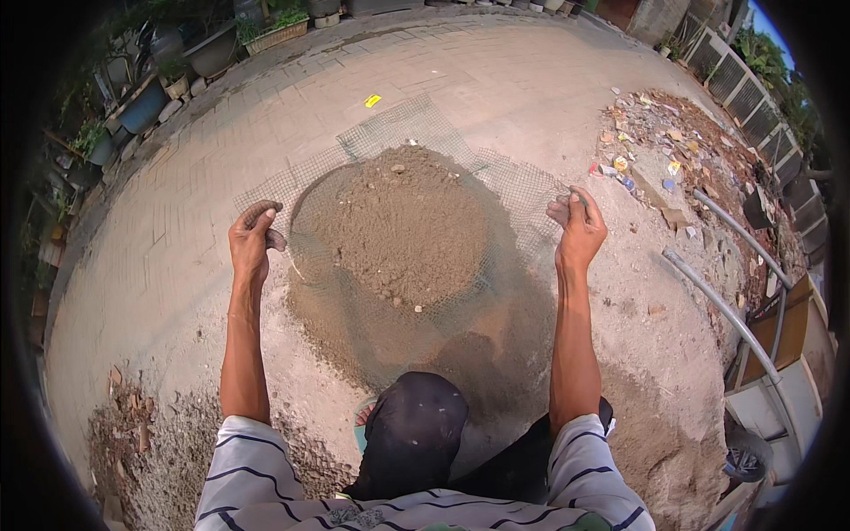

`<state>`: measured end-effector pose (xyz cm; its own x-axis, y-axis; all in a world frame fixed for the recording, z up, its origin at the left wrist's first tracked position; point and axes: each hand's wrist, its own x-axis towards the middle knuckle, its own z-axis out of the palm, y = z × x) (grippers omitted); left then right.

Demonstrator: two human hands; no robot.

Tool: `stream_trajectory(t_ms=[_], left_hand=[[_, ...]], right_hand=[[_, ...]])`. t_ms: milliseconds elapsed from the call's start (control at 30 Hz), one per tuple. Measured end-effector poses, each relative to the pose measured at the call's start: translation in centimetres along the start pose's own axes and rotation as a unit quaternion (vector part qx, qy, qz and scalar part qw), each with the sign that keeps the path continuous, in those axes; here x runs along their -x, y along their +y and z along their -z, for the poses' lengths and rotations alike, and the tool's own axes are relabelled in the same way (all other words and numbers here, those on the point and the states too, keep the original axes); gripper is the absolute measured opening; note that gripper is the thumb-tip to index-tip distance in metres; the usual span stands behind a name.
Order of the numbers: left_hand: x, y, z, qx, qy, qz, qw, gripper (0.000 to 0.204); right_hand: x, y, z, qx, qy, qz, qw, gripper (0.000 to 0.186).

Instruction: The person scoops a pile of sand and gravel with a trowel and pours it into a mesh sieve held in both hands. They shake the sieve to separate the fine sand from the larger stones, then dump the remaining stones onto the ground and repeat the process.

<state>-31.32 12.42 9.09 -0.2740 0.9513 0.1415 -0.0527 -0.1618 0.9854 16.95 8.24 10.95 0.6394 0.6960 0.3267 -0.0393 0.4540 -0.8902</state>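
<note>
Hand-held mesh over a paved surface, viewed from above. The green mesh sheet point(394, 126) lay in front of the person, between the two forearms, its pieces spreading outward to the far side and to both flanks. The left hand point(255, 237) grasped the sheet's left edge, with fingers curled and thumb pressed in; the right hand point(578, 226) pinched its right edge between thumb and fingers. A rounded heap of grey-brown sand point(407, 230) rested on the middle of the mesh, with small pale lumps scattered over it. Further sand showed around and under the near part; whether the sheet touched it there could not be told from this angle. A dark-clad knee point(416, 425) stood just before the near side. Beyond the far edge lay a yellow scrap point(373, 101) on the paving point(177, 212). To the right were littered rubble point(664, 146) and metal poles point(730, 314); planters point(143, 106) lined the far left.
</note>
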Motion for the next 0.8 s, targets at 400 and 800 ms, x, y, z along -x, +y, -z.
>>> stream_trajectory(t_ms=[400,800], left_hand=[[-2.8,-3.2,3.8,0.017,0.023,-0.033,0.999,0.022],[-3.4,-0.5,2.7,-0.026,-0.029,-0.017,0.999,0.021]], right_hand=[[0.4,0.0,-4.7,-0.002,-0.097,-0.042,0.994,0.021],[1.1,-2.3,-3.4,0.1,-0.13,-0.001,0.986,0.021]])
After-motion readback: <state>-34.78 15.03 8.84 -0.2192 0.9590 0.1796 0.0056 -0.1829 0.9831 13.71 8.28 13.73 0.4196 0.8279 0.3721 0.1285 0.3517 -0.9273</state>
